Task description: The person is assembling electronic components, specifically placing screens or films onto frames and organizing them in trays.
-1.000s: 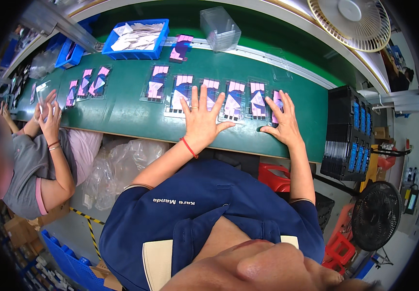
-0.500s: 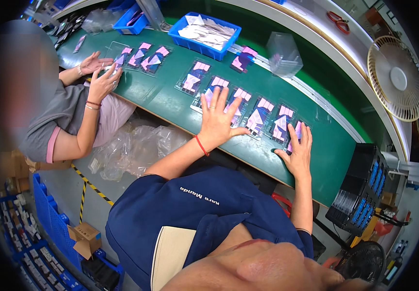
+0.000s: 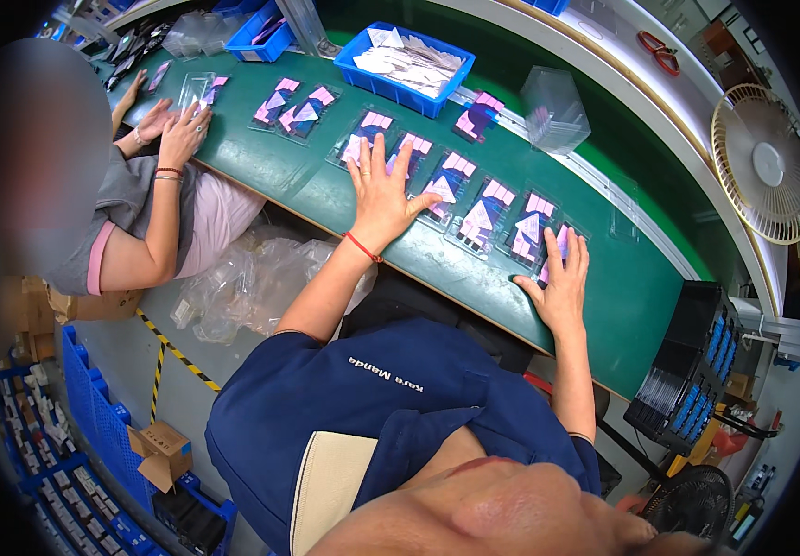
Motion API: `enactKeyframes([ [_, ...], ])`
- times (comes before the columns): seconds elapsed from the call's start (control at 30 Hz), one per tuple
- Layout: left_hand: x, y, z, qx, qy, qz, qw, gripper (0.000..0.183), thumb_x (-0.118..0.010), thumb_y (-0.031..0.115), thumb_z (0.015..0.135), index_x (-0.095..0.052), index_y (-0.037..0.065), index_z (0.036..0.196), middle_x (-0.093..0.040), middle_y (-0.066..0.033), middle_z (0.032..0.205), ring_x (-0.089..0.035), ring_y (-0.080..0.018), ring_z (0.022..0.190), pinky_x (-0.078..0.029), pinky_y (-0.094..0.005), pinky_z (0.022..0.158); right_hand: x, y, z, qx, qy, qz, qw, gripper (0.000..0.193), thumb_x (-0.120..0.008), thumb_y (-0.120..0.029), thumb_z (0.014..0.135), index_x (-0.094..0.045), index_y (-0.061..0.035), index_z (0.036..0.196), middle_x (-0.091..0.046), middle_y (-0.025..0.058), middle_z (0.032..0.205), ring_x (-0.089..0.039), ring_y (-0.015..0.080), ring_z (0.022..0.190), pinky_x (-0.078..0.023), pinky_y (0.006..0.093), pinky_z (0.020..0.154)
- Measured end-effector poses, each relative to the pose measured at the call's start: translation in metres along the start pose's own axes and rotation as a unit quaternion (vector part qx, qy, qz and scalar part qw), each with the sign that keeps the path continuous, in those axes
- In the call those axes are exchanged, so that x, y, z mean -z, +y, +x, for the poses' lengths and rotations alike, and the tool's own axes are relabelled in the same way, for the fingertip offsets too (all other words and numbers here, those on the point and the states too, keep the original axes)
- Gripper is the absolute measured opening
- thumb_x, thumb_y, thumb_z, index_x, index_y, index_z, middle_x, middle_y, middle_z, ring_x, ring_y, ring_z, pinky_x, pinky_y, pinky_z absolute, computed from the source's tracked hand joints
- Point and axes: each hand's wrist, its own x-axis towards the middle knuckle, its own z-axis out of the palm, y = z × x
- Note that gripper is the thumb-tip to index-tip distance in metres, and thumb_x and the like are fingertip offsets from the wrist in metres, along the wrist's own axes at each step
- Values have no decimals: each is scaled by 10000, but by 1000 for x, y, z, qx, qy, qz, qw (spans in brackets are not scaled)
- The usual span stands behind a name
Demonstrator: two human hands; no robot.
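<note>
A row of several clear plastic trays with pink-and-purple printed pieces and white triangles lies on the green bench. My left hand is open, its fingers spread over a tray near the left end of the row. Fingertips cover part of that tray and its left neighbour. Beyond my left thumb lie an uncovered tray and another one. My right hand is open too, fingers apart, over the rightmost tray, which it mostly hides. Whether either hand presses down, I cannot tell.
At left a co-worker's hands hold a clear tray. Behind the row stand a blue bin of white pieces, a loose pink-purple piece and clear boxes. A black rack and a fan are at right.
My left hand has moved left along the row, uncovering trays by its thumb. My right hand has shifted slightly left. The co-worker's hands have moved left with a clear tray.
</note>
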Motion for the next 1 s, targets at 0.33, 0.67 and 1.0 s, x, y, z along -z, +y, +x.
enactKeyframes([
  [0.33,17,44,-32,-68,-29,-9,997,912,-573,716,700,-411,144,1391,-207,-264,1468,-128,-490,1363,-84,-685,1035,-15,-24,15,-2,3,-8,1000,915,-741,-547,658,-382,-160,1405,-298,267,1421,-273,475,1307,-233,581,1065],
  [0.67,13,39,-45,-43,3,-61,997,833,-628,605,743,-404,132,1391,-221,-256,1465,-169,-464,1361,-115,-639,1064,-33,-59,31,6,2,-2,1000,915,-739,-550,668,-386,-123,1397,-294,278,1417,-273,495,1295,-249,613,1031],
  [1.0,18,13,-51,-32,141,-96,985,712,-564,590,820,-440,115,1336,-250,-245,1447,-203,-456,1353,-152,-613,1063,-54,-100,55,-8,-22,-3,1000,944,-727,-550,692,-323,-114,1425,-234,300,1436,-218,518,1316,-215,638,1042],
])
